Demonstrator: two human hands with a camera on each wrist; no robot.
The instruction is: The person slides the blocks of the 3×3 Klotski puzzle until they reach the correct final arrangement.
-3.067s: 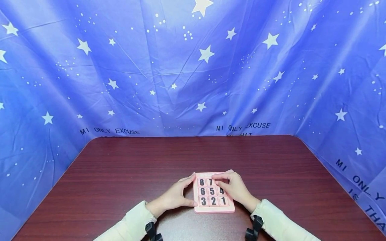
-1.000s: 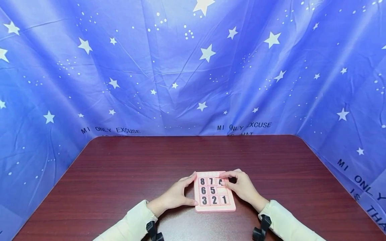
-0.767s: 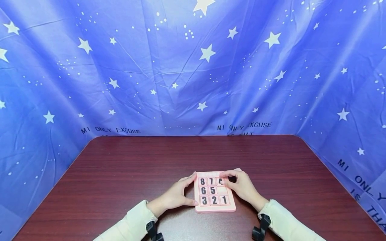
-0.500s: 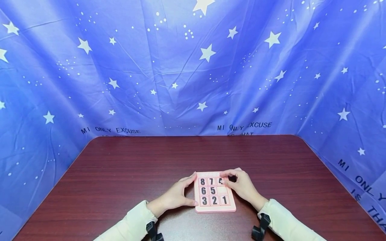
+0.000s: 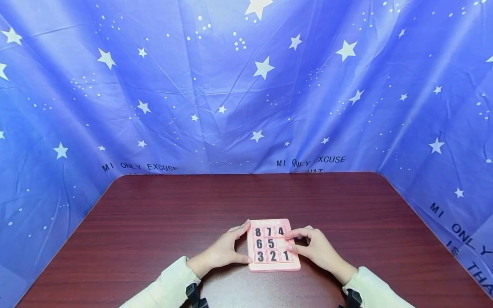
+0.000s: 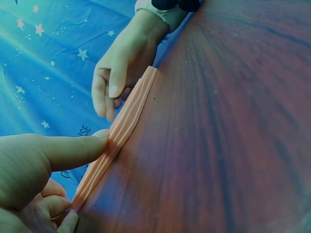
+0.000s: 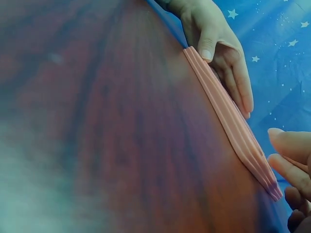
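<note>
A pink number slide puzzle (image 5: 274, 268) lies flat on the table in the head view. Its rows read 8 7 4, then 6 5 and a bare slot (image 5: 282, 244) at the right, then 3 2 1. My left hand (image 5: 219, 252) grips the puzzle's left side, thumb by the lower corner and fingers by the upper one. Over the right edge reaches my right hand (image 5: 317, 248), index finger by the 4 tile (image 5: 280, 232) and thumb near the bare slot. In the right wrist view its thumb and index finger (image 7: 289, 170) stand apart with nothing between them.
The dark red wooden table (image 5: 173, 205) runs back to a blue curtain (image 5: 215, 85) printed with white stars, which also hangs at both sides. Black wrist cameras are strapped on both pale sleeves (image 5: 165, 284).
The 4 tile has slid up from the middle row into the top right corner, leaving the slot below it. My right hand has since drawn off the tile, towards me and rightwards.
</note>
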